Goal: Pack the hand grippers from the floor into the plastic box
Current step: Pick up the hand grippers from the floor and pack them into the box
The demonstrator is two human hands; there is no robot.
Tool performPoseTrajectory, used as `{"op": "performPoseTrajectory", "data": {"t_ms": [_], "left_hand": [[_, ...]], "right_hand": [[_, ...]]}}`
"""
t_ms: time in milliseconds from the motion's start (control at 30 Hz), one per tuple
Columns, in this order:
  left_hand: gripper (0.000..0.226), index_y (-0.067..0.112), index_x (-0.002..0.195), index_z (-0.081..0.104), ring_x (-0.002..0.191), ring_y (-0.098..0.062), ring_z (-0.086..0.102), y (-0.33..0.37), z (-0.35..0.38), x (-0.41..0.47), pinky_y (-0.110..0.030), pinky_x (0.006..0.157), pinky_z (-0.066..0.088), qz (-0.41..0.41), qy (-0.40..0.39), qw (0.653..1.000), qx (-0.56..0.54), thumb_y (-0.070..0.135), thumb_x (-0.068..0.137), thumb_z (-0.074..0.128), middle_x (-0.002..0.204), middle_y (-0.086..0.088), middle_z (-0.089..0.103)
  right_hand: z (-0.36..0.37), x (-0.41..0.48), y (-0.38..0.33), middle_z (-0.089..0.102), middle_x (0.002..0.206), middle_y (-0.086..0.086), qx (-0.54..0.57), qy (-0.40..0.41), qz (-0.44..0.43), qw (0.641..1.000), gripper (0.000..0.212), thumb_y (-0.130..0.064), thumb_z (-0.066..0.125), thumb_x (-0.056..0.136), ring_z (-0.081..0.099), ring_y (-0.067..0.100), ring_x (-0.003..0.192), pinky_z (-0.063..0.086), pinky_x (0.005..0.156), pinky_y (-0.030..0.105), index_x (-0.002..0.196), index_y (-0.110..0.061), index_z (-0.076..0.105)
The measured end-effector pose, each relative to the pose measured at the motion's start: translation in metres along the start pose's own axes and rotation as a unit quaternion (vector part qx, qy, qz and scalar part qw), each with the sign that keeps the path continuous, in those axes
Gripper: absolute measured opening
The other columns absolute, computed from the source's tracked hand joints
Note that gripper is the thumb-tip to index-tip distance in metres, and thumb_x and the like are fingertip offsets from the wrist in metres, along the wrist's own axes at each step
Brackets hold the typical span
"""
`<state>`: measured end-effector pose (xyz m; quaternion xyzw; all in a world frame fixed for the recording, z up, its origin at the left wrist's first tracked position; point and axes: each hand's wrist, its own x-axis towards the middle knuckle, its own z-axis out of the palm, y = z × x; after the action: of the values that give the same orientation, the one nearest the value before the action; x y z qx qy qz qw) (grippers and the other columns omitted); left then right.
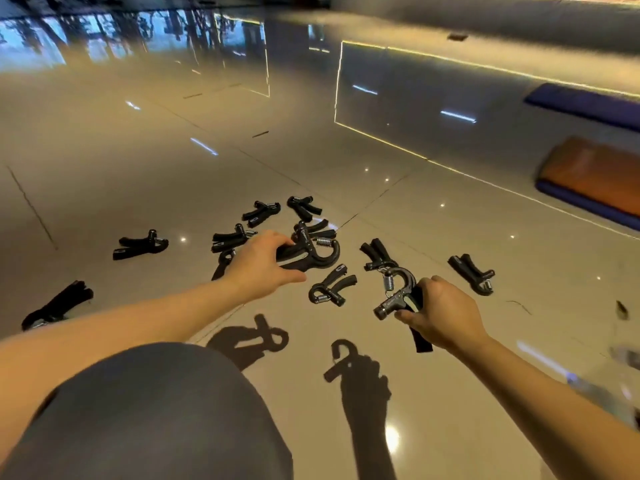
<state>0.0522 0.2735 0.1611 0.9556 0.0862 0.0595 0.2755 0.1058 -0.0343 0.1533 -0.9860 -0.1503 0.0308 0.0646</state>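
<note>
My left hand (259, 263) grips a black hand gripper (311, 252) by its handles, lifted above the floor. My right hand (441, 315) holds another black hand gripper (398, 292) with its spring and hook pointing up. Several more black hand grippers lie scattered on the glossy tiled floor, among them one at the far left (140, 244), one between my hands (330, 285) and one at the right (472, 273). A clear plastic box (623, 386), blurred, shows at the right edge.
My knee in dark shorts (149, 410) fills the lower left. An orange and blue mat (592, 178) lies at the right, a blue mat (585, 102) behind it. The tiled floor (138, 161) stretches away beyond the grippers.
</note>
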Motion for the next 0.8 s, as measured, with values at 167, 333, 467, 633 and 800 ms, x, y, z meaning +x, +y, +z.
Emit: {"op": "performPoseTrajectory", "data": {"t_ms": [167, 333, 467, 633, 800], "left_hand": [[0.056, 0.024, 0.12, 0.063, 0.099, -0.01, 0.057, 0.12, -0.023, 0.011, -0.024, 0.081, 0.048, 0.11, -0.056, 0.992, 0.022, 0.046, 0.074, 0.086, 0.108, 0.009, 0.057], [0.056, 0.022, 0.118, 0.064, 0.096, -0.012, 0.058, 0.244, 0.003, 0.006, -0.022, 0.076, 0.048, 0.188, -0.091, 0.977, 0.034, 0.047, 0.074, 0.086, 0.107, 0.005, 0.058], [0.052, 0.019, 0.117, 0.066, 0.091, -0.01, 0.06, 0.335, 0.046, -0.014, -0.02, 0.071, 0.048, 0.237, -0.134, 0.962, 0.021, 0.045, 0.076, 0.085, 0.102, 0.004, 0.061], [0.044, 0.017, 0.109, 0.068, 0.079, -0.007, 0.061, 0.421, 0.097, -0.044, -0.019, 0.064, 0.05, 0.255, -0.171, 0.951, 0.022, 0.039, 0.076, 0.087, 0.094, 0.003, 0.064], [0.037, 0.022, 0.103, 0.064, 0.075, -0.003, 0.057, 0.461, 0.143, -0.064, -0.015, 0.059, 0.042, 0.25, -0.187, 0.949, 0.043, 0.037, 0.077, 0.087, 0.086, 0.01, 0.059]], "right_hand": [[-0.087, -0.059, 0.08, 0.057, 0.089, -0.003, 0.011, 0.032, 0.058, 0.998, 0.043, -0.058, 0.074, 0.078, 0.058, 0.018, 0.076, 0.054, 0.067, 0.037, 0.095, -0.022, 0.057], [-0.138, -0.126, 0.169, 0.061, 0.09, -0.004, 0.043, 0.046, 0.12, 0.991, 0.043, -0.053, 0.08, 0.075, 0.06, 0.015, 0.08, 0.058, 0.075, 0.039, 0.098, -0.022, 0.06], [-0.159, -0.177, 0.236, 0.062, 0.087, -0.005, 0.053, 0.045, 0.19, 0.979, 0.042, -0.054, 0.08, 0.074, 0.061, 0.014, 0.079, 0.058, 0.075, 0.037, 0.095, -0.026, 0.057], [-0.17, -0.222, 0.305, 0.063, 0.08, -0.003, 0.039, 0.049, 0.228, 0.972, 0.039, -0.053, 0.079, 0.076, 0.062, 0.016, 0.074, 0.06, 0.071, 0.039, 0.092, -0.024, 0.059], [-0.167, -0.236, 0.353, 0.065, 0.078, -0.002, 0.035, 0.033, 0.247, 0.968, 0.041, -0.057, 0.079, 0.074, 0.064, 0.017, 0.072, 0.06, 0.072, 0.041, 0.09, -0.024, 0.06]]}}
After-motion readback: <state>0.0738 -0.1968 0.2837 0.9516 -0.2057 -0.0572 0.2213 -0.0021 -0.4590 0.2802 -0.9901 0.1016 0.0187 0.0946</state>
